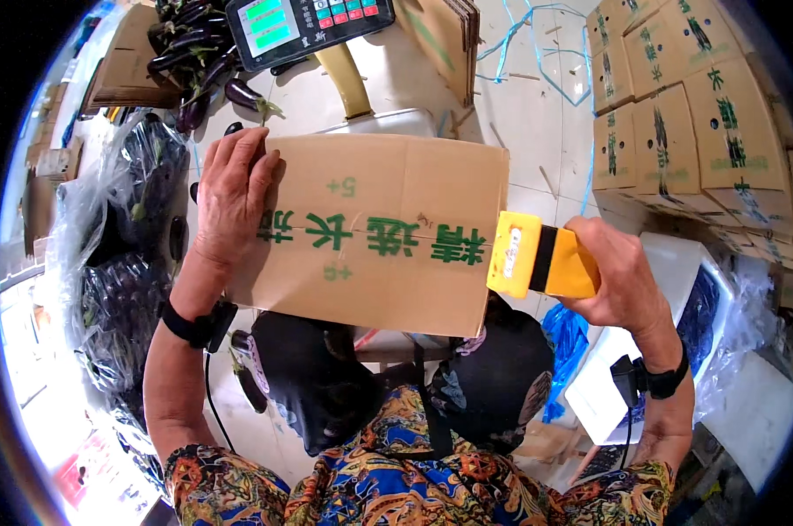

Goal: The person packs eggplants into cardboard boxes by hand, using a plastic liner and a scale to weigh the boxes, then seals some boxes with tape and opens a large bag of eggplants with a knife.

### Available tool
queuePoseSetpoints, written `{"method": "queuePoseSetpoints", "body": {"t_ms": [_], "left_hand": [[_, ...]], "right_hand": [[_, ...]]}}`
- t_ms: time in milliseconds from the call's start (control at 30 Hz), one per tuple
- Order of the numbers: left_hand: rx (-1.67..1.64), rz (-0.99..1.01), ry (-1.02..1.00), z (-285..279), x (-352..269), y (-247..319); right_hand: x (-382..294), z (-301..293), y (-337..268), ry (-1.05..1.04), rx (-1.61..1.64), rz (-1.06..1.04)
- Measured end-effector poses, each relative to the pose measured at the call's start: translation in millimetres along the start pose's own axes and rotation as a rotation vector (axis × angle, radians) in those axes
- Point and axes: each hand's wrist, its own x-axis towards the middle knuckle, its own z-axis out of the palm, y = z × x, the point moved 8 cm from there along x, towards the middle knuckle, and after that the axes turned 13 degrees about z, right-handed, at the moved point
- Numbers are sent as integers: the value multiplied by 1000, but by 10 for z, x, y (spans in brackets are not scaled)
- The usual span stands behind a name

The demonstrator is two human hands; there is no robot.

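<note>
A closed cardboard carton [363,289] with green printing lies flat in front of me, above my knees. My left hand [235,181] rests on its left end, fingers curled at the far left corner. My right hand [616,279] grips a yellow hand-held tool [516,253] with a black band around it. The front of this tool meets the carton's right end; its exact kind is unclear. Beyond the carton stands a weighing scale, its lit display [265,23] on a yellowish post [347,82] over a metal platform [396,123], partly hidden by the carton.
Eggplants [193,52] are heaped at the far left, with several loose nearby. Clear plastic bags of eggplants [124,309] line my left side. Stacked printed cartons [666,125] stand at the right. A white foam box [613,384] sits near my right arm. Blue strapping [534,10] trails across the floor.
</note>
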Motion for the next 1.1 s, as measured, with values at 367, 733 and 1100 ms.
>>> {"method": "queuePoseSetpoints", "body": {"t_ms": [367, 733, 1100], "left_hand": [[-29, -16, 32, 9, -6, -50], [-6, 32, 38, 13, 2, -26], [-106, -113, 52, -19, 24, -90]], "right_hand": [[-74, -131, -152, 12, -55, 26], [-29, -62, -67, -19, -35, 50], [-66, 503, 434, -1, 203, 54]]}}
